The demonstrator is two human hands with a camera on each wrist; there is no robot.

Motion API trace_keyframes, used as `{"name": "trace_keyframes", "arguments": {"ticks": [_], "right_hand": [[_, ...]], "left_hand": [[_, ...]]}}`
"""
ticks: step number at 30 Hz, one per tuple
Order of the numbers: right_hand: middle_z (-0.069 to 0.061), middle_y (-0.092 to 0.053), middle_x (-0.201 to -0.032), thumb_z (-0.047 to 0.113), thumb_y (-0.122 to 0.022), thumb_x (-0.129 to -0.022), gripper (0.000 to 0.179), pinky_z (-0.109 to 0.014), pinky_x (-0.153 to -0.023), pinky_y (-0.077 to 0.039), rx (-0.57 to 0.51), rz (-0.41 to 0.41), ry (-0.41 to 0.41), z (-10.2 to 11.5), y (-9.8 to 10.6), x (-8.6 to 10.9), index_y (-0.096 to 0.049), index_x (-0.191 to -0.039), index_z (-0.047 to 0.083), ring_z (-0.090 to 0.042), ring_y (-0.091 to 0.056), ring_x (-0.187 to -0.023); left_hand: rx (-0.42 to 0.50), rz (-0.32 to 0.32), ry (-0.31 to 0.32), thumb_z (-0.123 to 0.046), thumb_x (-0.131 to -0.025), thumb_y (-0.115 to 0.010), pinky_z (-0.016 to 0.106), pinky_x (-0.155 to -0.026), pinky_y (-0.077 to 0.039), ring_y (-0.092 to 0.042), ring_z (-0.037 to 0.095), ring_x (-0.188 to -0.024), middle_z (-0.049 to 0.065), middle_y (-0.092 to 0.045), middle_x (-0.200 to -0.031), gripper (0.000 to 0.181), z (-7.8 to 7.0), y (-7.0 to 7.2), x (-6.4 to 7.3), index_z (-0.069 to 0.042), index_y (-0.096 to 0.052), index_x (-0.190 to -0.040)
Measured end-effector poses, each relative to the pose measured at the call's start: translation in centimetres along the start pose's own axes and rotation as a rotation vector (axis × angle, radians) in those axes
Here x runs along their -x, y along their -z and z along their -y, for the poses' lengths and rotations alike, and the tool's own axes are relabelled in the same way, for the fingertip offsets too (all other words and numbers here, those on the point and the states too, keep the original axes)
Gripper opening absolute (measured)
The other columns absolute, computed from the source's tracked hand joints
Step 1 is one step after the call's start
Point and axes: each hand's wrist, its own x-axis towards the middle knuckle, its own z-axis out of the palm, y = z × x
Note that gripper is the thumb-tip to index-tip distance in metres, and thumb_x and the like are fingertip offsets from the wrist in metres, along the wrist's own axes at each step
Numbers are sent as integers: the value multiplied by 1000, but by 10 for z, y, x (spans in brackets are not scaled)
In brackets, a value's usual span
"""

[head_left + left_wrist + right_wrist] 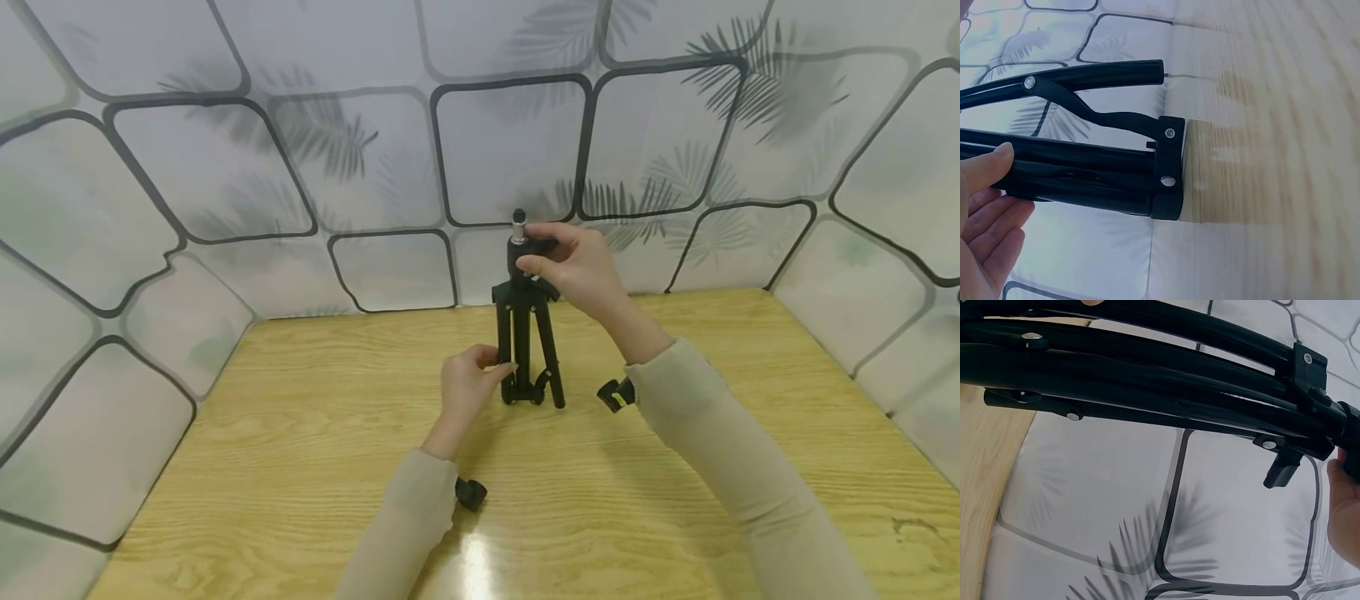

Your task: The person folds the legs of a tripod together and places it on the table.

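Note:
A black tripod [522, 333] is upright at the back of the wooden table, its legs mostly folded and one splayed slightly to the right. My left hand [467, 383] holds a leg low down, thumb in front. In the left wrist view, thumb and fingers of that hand [991, 231] lie around the tubes, above the lower bracket [1169, 165], which is at the tabletop. My right hand [581, 271] grips the collar near the top, below the silver stud [518, 229]. The right wrist view shows the tripod legs [1147, 387] and only part of the right hand [1344, 512].
The wooden table [315, 433] meets a patterned backdrop [510, 150] close behind the tripod. Similar panels stand at both sides. Black wrist-worn devices [471, 494] stick out at both sleeves.

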Motion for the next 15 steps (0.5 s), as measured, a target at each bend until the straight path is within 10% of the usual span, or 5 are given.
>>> {"name": "trace_keyframes", "arguments": {"ticks": [15], "right_hand": [[-15,-62,-97,13,-69,-77,42,-21,-58,-46,-17,-22,5,-4,2,-1,-57,-115,1,-10,-59,-66]], "left_hand": [[70,118,81,-22,-75,-72,28,-70,-49,-61,14,-76,4,-66,-82,23,1,-1,-6,-4,-67,-88]]}}
